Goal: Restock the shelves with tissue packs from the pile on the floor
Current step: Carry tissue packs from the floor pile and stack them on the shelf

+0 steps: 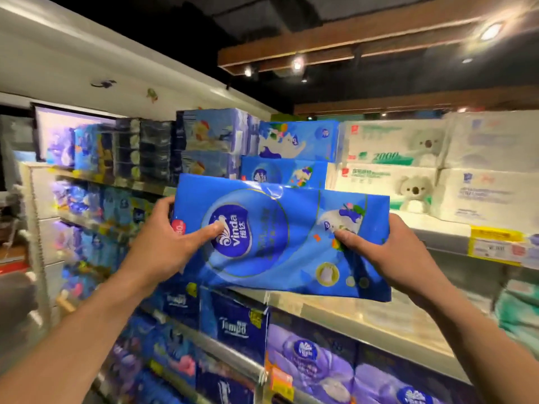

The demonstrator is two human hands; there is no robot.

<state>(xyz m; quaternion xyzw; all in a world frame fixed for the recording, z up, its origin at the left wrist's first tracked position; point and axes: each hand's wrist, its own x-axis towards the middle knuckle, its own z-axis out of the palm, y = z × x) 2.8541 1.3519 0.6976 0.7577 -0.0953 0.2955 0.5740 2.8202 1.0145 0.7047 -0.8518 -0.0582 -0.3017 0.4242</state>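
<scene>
Head view: left hand (163, 233) and right hand (389, 253) grip opposite ends of the blue tissue pack (280, 243) (thumbs across front).

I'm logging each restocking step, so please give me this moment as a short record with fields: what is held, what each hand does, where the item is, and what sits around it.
held item: blue plastic-wrapped Vinda tissue pack
left hand: grips the pack's left end, thumb on its front
right hand: grips the pack's right end, thumb on its front
position: raised in front of the upper shelf, not yet on it
behind: stacked blue packs
right: white koala-print packs
below: dark blue Tempo packs
</scene>
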